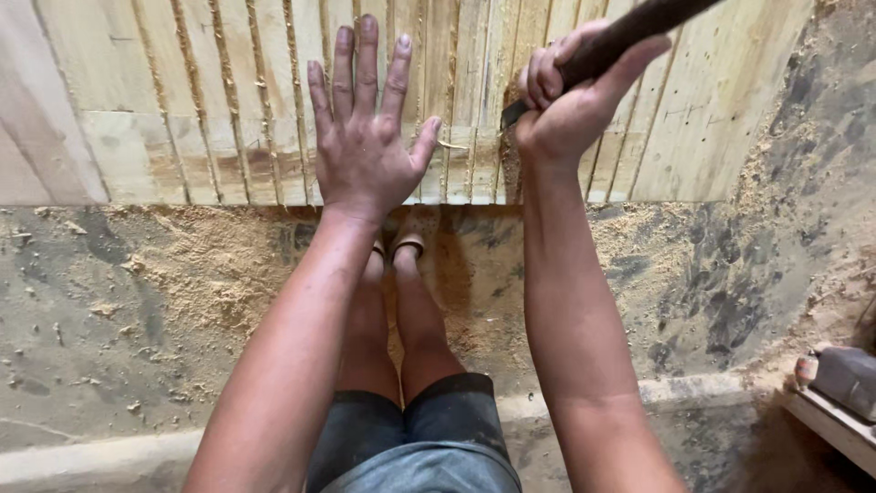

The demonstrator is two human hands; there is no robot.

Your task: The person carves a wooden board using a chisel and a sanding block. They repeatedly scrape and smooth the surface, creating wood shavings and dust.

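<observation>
Left hand [365, 128] flat, fingers spread, pressing the wood panel [164, 100] near its front edge. Right hand [570, 100] clamped on a dark tool handle [630, 32], blade tip at a seam just right of the left thumb. Sawdust-strewn floor [137, 292] open below the edge; feet [397, 251] tucked under it. Grey block [849, 379] far right.

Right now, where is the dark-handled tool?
In the head view, upper right: the dark-handled tool is gripped in the right hand, tip on the wooden slat panel, beside the flat left hand.
</observation>
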